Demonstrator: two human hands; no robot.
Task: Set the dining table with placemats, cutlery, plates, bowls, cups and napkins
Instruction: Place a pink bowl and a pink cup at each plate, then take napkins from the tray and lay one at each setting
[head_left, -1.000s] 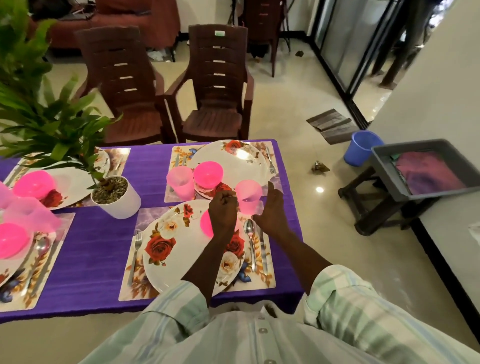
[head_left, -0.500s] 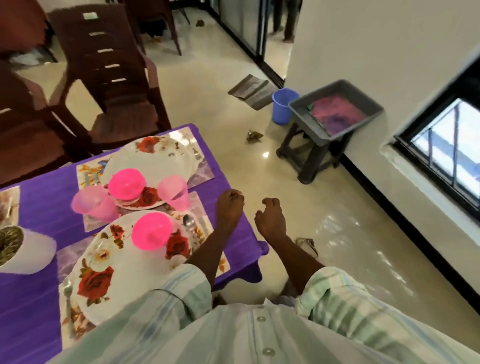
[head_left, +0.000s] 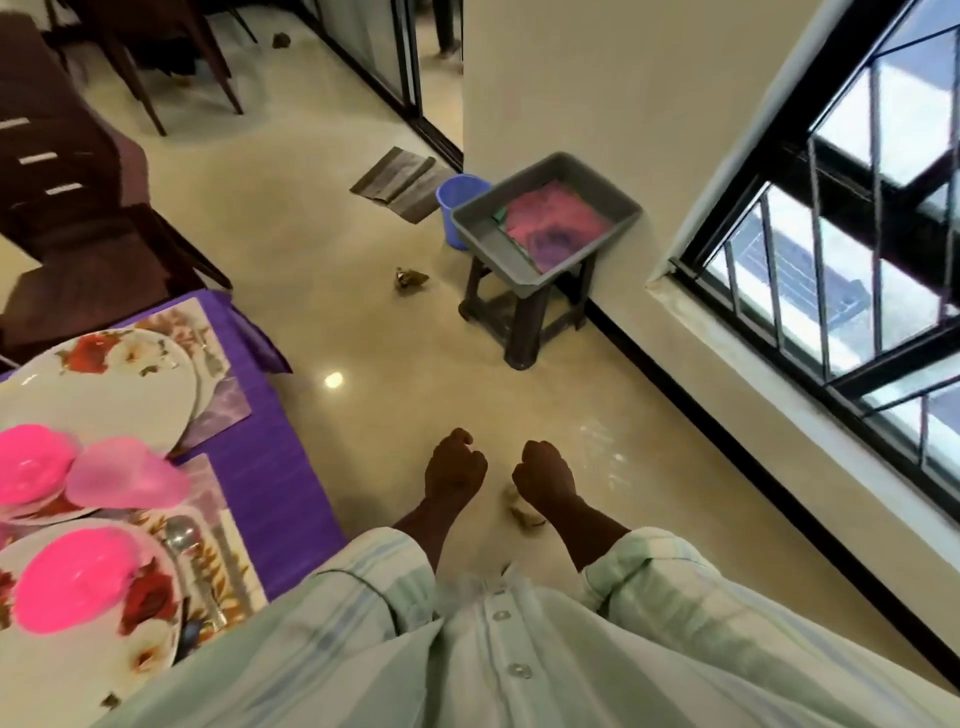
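Observation:
My left hand (head_left: 454, 470) and my right hand (head_left: 543, 475) hang side by side over the floor, right of the table, fingers curled in and holding nothing. The purple-clothed table (head_left: 270, 483) fills the lower left. On it lie floral placemats (head_left: 215, 410), a far floral plate (head_left: 104, 384) and a near floral plate (head_left: 150, 613). A pink bowl (head_left: 72, 582) sits on the near plate, another pink bowl (head_left: 31, 467) further back, and a pink cup (head_left: 130, 480) between them. A spoon (head_left: 179, 532) lies beside the near plate.
A grey tub (head_left: 488, 234) holding pink and purple cloth (head_left: 556, 228) stands on a dark stool (head_left: 519, 317) against the wall ahead. A blue bucket (head_left: 457, 200) and a floor mat (head_left: 400, 182) lie behind it. Dark chairs (head_left: 78, 208) are at the upper left, a barred window (head_left: 857, 234) on the right.
The view has swung right, away from the table toward the tub. Both hands have left the place setting and now hang over the floor, fingers curled.

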